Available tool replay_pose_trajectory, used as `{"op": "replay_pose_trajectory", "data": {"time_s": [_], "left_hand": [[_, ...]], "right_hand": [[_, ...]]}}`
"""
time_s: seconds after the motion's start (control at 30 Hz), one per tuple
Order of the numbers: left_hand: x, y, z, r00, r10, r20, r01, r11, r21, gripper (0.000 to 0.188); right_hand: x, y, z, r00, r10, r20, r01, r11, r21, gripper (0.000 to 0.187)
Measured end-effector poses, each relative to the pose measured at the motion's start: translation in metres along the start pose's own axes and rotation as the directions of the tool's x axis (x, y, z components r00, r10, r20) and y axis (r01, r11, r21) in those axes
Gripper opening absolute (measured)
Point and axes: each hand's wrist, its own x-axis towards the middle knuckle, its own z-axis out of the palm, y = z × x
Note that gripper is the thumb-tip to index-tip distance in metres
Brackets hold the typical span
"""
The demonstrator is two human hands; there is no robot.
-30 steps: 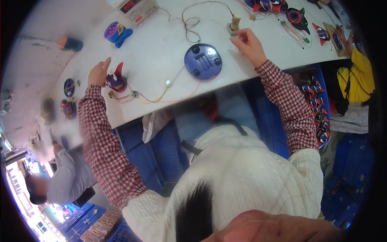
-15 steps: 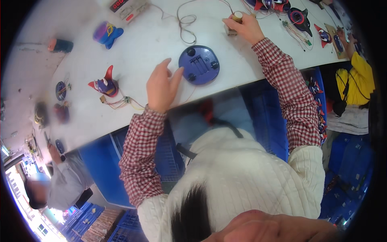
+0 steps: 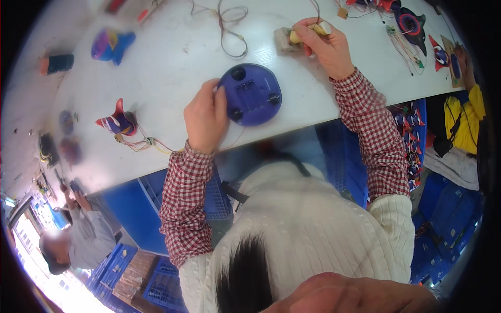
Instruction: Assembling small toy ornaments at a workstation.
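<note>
A purple round plastic base point(image 3: 254, 107) lies on the white table, its underside with black feet and a battery bay facing up. My left hand point(image 3: 206, 116) is closed at its left rim, thumb along the edge. A small pale spot shows between thumb and finger; I cannot make out what it is. Farther right, my right hand point(image 3: 327, 51) grips a cream cylindrical handle point(image 3: 318, 30), held nearly level, with a cord above it. Just left of those fingers sits a pale block point(image 3: 285, 40). The handle's working end is hidden.
A red-and-purple toy piece point(image 3: 119, 122) with wires lies left, near a blue toy part point(image 3: 112, 47) and a dark cylinder point(image 3: 56, 64). A looped cable point(image 3: 229, 31) crosses the far side. Wired parts point(image 3: 412, 26) lie at right. Co-workers sit left and right; blue crates point(image 3: 130, 206) stand below.
My left hand has closed on the purple base's rim. My right hand has taken the cream handle from upright to nearly level. The view has shifted slightly.
</note>
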Motion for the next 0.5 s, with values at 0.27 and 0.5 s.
{"op": "replay_pose_trajectory", "data": {"time_s": [0.27, 0.5], "left_hand": [[0.013, -0.013, 0.002, 0.991, 0.12, -0.058, -0.12, 0.993, 0.008, 0.016], [0.03, -0.022, -0.006, 0.97, 0.241, -0.003, -0.237, 0.954, 0.185, 0.017]], "right_hand": [[-0.004, 0.002, 0.004, 1.0, -0.002, 0.031, 0.003, 0.999, -0.043, 0.016], [-0.006, -0.008, 0.018, 0.999, 0.015, 0.03, -0.013, 0.997, -0.076, 0.017]]}}
